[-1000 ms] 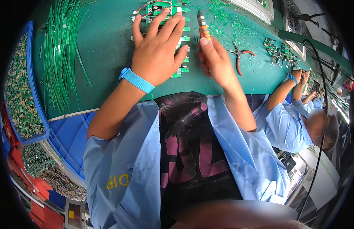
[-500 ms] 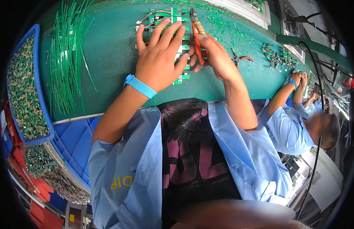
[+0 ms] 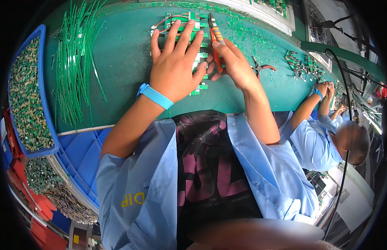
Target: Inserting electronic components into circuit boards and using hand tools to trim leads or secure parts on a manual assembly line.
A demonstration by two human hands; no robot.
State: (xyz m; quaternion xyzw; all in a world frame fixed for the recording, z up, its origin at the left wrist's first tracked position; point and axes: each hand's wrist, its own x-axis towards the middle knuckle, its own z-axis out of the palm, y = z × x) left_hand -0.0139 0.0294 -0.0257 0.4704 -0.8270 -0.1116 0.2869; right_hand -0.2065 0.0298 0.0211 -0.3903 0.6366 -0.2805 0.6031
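Observation:
My left hand lies spread, palm down, over a green circuit board panel, with a blue band round its wrist. Parts of the panel show past the fingertips and below the thumb; most of the middle is hidden. Thin red and white wires with a pale connector stick out at its far left. In my right hand is a pair of side cutters with orange and yellow handles, jaws pointing away from me, alongside the panel's right edge.
Small green offcuts litter the green mat. Long green strips lie at left beside a blue bin of small parts. A second pair of pliers and wired boards are at right, near a co-worker's hands.
The whole view has shifted slightly. My left hand stays spread on the panel, and the cutters remain in my right hand beside it, with only slight finger movement.

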